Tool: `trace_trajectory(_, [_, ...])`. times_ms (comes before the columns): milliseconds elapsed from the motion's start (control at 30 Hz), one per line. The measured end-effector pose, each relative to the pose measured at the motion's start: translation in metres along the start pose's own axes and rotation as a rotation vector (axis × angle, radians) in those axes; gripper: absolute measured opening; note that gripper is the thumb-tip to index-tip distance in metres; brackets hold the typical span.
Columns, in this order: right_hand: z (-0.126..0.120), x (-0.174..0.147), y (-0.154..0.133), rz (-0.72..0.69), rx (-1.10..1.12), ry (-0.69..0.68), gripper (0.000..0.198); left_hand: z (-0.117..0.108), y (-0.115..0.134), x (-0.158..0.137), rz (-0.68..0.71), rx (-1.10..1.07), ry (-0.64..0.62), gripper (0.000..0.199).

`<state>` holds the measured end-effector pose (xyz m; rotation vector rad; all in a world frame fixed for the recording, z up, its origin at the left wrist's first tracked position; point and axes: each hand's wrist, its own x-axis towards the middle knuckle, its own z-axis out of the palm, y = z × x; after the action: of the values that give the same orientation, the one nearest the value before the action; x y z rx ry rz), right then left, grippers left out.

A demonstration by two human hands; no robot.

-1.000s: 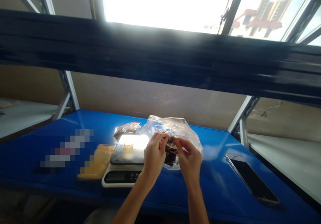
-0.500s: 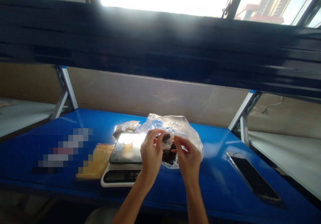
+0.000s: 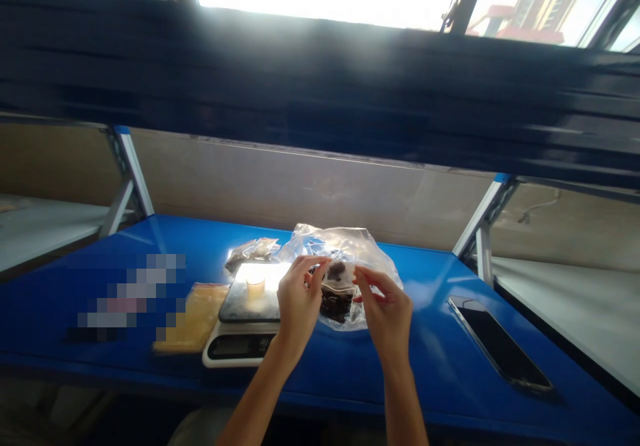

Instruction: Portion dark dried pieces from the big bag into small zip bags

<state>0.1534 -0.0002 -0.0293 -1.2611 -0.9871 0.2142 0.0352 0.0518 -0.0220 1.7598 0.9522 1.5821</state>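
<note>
A small clear plastic bag (image 3: 338, 274) with dark pieces inside is stretched between my two hands. My left hand (image 3: 300, 299) pinches its left side with thumb and fingertips. At the opposite side, my right hand (image 3: 386, 306) has thumb and finger pressed together at the bag's edge. Beneath and behind them lies a large clear plastic bag (image 3: 373, 243), spread open, with a heap of dark dried pieces (image 3: 335, 307) in it. Just left of my left hand is a digital scale (image 3: 215, 359), on whose plate stands a small yellowish cup (image 3: 255, 289).
Several small filled bags (image 3: 254, 251) lie behind the scale, and a stack of yellowish plastic bags (image 3: 197, 316) lies to its left. A phone (image 3: 500, 343) rests at the right of the blue table (image 3: 430, 366). A dark blue shelf beam (image 3: 320, 93) crosses above.
My right hand has moved slightly to the right, away from my left. The small bag is now spread flatter between them, showing more of its face.
</note>
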Motion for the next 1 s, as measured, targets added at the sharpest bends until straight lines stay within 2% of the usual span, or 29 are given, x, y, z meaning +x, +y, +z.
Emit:
trace_trajectory(233, [0.0004,0.0012,0.0038,0.052,-0.013,0.043,0.033,-0.006,-0.0042,0.0066,-0.106,-0.013,-0.164,0.024])
trace_trajectory(467, [-0.0021,0.0035,0.0023,0.094,-0.016,0.051,0.036,-0.0081,-0.0069,0.0089,-0.122,-0.106,-0.249,0.025])
trace_trajectory(733, [0.0032,0.0021,0.0017,0.073,0.016,-0.091,0.033,-0.0043,-0.0035,0.0078,-0.162,-0.157,-0.088,0.024])
trace_trajectory(867, [0.005,0.0013,0.0029,0.034,-0.109,-0.173,0.027,-0.001,-0.0061,0.0055,-0.084,-0.09,-0.142,0.019])
trace_trajectory(933, [0.0048,0.0012,0.0033,0.037,-0.141,-0.159,0.027,-0.0007,-0.0069,0.005,-0.078,-0.057,-0.139,0.018])
trace_trajectory(1000, [0.0045,0.0009,0.0032,0.055,-0.099,-0.098,0.031,-0.001,-0.0064,0.0049,-0.089,-0.049,-0.067,0.019])
